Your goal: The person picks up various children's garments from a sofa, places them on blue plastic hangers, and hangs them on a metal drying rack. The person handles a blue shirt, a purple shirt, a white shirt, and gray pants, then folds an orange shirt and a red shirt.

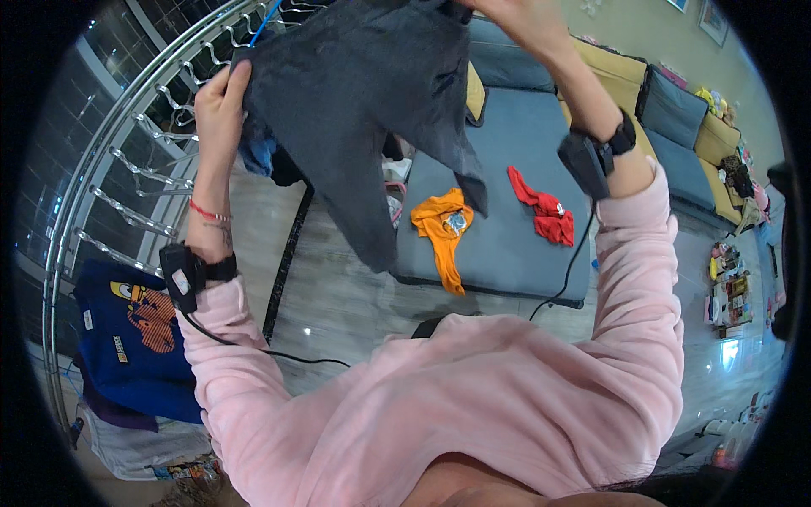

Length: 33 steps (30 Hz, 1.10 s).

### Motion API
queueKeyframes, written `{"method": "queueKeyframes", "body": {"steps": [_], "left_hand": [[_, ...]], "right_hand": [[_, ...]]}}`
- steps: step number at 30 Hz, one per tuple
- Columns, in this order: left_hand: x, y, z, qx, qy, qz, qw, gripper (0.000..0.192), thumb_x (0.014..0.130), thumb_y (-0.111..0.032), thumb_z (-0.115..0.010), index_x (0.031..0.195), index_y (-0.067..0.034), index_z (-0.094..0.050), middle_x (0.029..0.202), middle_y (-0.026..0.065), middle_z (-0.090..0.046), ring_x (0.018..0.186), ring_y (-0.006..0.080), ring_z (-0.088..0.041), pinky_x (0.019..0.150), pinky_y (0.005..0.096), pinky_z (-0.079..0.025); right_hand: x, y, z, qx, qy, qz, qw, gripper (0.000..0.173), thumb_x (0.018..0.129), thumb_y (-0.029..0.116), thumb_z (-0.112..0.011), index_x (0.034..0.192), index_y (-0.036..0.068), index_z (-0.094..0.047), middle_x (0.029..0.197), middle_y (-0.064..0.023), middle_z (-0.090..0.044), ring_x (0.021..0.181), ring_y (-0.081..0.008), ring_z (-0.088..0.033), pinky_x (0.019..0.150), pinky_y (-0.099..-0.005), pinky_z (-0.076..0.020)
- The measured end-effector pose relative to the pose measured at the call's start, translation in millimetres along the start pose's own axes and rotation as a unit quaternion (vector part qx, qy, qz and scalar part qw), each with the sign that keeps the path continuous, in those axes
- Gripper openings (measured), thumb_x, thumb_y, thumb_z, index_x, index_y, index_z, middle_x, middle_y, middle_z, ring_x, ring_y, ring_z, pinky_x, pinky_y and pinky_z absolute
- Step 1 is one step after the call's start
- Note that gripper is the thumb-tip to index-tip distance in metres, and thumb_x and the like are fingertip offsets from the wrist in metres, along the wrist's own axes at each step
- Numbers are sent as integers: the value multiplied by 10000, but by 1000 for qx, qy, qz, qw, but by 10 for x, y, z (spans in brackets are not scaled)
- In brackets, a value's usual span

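Observation:
Dark grey trousers hang spread between my raised hands, their legs pointing down. My left hand grips one edge near the row of clear hangers, its thumb on the fabric. At the top edge of the view my right hand is on the opposite upper side of the trousers; its fingertips are partly cut off by the frame. Part of a blue hanger shows behind the cloth at the upper left. An orange garment and a red garment lie on the blue-grey sofa seat beyond.
A curved metal rail with clear hangers runs along the left side by the windows. A blue sweatshirt hangs at the lower left, above a light grey garment. The sofa seat stands ahead, with yellow cushions behind.

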<state>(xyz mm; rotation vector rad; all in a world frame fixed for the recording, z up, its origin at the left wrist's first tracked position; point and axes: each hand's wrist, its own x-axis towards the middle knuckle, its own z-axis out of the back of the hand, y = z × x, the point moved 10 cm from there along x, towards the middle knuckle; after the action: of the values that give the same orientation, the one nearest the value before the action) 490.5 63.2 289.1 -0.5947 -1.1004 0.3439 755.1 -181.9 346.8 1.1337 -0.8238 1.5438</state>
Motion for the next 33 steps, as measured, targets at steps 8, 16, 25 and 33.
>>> {"method": "queueKeyframes", "body": {"steps": [8,16,25,33], "left_hand": [[231,-260,-466,-38,90,-44,994,364,925,-361,-644,1110,-51,-689,821,-48,-615,697,29,-514,621,186,-409],[112,-166,-665,-49,102,-43,993,508,834,-117,-703,1309,-79,-526,1073,30,-622,647,36,-437,625,176,-410],[-209,-488,-897,88,-145,-153,974,396,785,-196,-777,1106,-17,-628,984,86,-617,656,123,-510,612,258,-444],[61,-165,-1124,-10,-97,-70,993,454,778,-215,-797,1064,3,-520,995,94,-593,585,114,-519,637,265,-469]], "right_hand": [[404,-213,-182,52,148,-67,985,354,928,333,-595,951,-14,-663,751,-163,-644,698,-230,-619,662,-359,-472],[159,-700,136,39,70,-142,987,276,932,244,-582,935,-20,-661,742,-41,-627,728,-99,-542,675,-301,-460],[-233,-929,52,112,-28,-174,978,359,898,372,-662,1008,34,-709,730,0,-650,717,-50,-540,650,-244,-446],[-430,-1019,-5,254,-48,-256,932,316,912,318,-666,971,9,-704,778,47,-622,727,-42,-514,650,-221,-417]]}}
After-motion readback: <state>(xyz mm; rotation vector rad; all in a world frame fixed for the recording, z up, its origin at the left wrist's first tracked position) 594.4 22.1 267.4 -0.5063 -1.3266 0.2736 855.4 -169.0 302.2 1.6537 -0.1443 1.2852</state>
